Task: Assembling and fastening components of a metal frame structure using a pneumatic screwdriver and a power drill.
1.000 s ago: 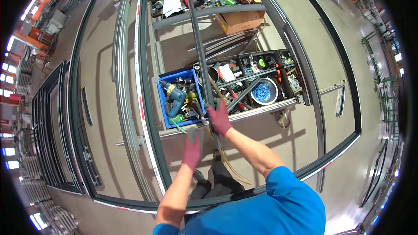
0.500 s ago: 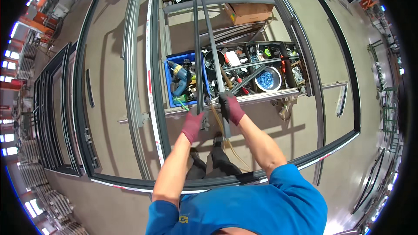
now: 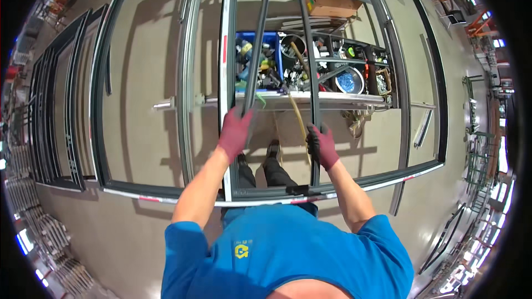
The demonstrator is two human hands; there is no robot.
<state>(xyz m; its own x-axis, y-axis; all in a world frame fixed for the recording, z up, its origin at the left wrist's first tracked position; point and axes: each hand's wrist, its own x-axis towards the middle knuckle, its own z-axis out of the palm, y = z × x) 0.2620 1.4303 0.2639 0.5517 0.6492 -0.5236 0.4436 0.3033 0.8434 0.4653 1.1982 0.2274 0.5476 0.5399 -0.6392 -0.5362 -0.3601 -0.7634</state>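
Note:
In a maroon glove with a dark palm, my left hand [image 3: 235, 130] is closed around the near end of a long dark profile bar [image 3: 258, 50], close to a white-edged upright [image 3: 224, 77]. My right hand [image 3: 323, 147], gloved alike, grips a second dark profile bar [image 3: 312, 72], which reaches down to the near rail of a large black window frame [image 3: 399, 173]. Both bars run away from me, spaced apart inside the frame. The left hand's fingers are slightly blurred. A tan hose [image 3: 297, 113] hangs between the hands.
Beyond my hands, a blue bin [image 3: 278, 50] holds a drill and small parts. Beside it are a bowl of blue screws [image 3: 348, 82] and compartments of tools. A cardboard box [image 3: 331, 4] lies farther back. More dark frames [image 3: 52, 111] stand at left.
My hands have moved apart, the left one leftward and the right one rightward. The two bars are now wider apart. The bins appear shifted up and right in view.

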